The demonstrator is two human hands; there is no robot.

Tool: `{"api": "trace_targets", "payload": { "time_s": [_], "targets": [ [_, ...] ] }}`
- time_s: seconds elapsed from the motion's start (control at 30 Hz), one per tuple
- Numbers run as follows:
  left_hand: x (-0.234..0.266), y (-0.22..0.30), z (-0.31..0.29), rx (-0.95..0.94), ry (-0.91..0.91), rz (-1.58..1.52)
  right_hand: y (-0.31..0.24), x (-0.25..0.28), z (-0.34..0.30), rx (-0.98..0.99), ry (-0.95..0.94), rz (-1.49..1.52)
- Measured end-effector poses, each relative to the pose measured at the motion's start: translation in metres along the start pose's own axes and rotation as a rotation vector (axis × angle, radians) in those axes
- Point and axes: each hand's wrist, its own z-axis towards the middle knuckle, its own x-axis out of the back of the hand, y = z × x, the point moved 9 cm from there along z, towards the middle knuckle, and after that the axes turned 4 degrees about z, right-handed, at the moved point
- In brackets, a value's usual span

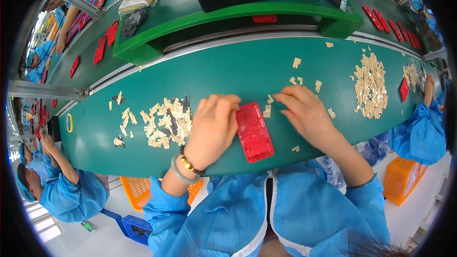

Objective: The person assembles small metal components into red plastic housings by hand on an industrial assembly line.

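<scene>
I see a glossy red molded-plastic shell [256,138], rounded at the corners, lying askew by the near edge of the smooth green workbench [228,66] — any lettering too small for me to read. The left hand [212,123] curls at its upper left corner — whether pinching, I can't tell; the right hand [308,116] holds thumb and forefinger apart beside flat, notched beige pieces [267,111].

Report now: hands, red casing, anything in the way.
Left hand at upper left edge of red casing. Right hand off it, partly open. Casing between hands, over green tabletop. Small beige pieces between casing and right hand.
</scene>
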Motion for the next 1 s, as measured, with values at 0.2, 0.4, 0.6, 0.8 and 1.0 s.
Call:
{"api": "trace_targets", "payload": {
  "time_s": [0.2, 0.4, 0.6, 0.8, 1.0],
  "targets": [
    [-0.001, -0.003, -0.01, 0.115, -0.056, -0.205, -0.06, -0.015, 0.03, 0.3, 0.173, -0.107],
    [-0.01, -0.005, -0.043, 0.109, 0.034, -0.071, 0.025, -0.055, 0.034, -0.258, 0.013, 0.501],
    [-0.056, 0.022, -0.065, 0.015, -0.117, 0.122, 0.056, -0.095, 0.006, -0.692, -0.2, 0.81],
    [-0.059, 0.022, -0.065, 0.008, -0.142, 0.144, 0.054, -0.094, 0.011, -0.668, -0.201, 0.737],
    [-0.058, 0.024, -0.064, 0.002, -0.141, 0.164, 0.057, -0.093, 0.009, -0.726, -0.261, 0.817]
  ]
}}
